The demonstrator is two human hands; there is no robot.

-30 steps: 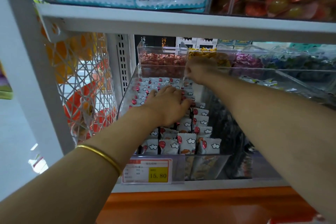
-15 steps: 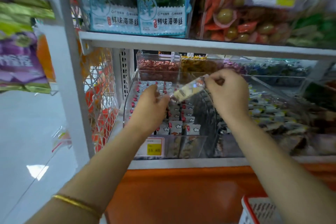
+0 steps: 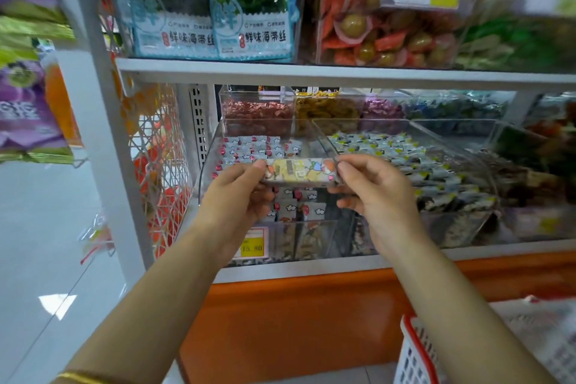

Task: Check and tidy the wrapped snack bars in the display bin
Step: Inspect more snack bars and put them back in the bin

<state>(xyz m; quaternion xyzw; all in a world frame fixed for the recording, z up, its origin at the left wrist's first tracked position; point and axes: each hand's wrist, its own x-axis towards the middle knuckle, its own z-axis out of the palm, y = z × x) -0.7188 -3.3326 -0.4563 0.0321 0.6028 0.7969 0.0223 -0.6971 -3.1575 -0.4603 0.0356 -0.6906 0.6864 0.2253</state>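
L hand (image 3: 240,196) & R hand (image 3: 377,199) are both pinching one pale-yellow, cartoon-printed wrapped snack bar (image 3: 299,171) by its ends, thumb & fingertips closing narrow on the wrapper. The bar is hanging level, print side up, in the air just above the clear acrylic display bin (image 3: 208,171), apart from the rows of white cloud-printed bars (image 3: 291,207) below.

What's changing: 1 s ago L hand was pressing flat on the rows while R was reaching toward the bin's back. 0.5 s ago the bar was coming up tilted btwn the hands. Now it's being held flat & square to the eyes. So tidying is prob. pausing & the check step is running, i.e. reading the wrapper. Its print is looking diff. from the rows, so it may be a stray, tho I can't tell for sure. It's still needing a place, in a row or elsewhere.

A yellow price tag (image 3: 253,248) is sitting on the bin's front. A red-rimmed white basket (image 3: 416,352) is standing low R.
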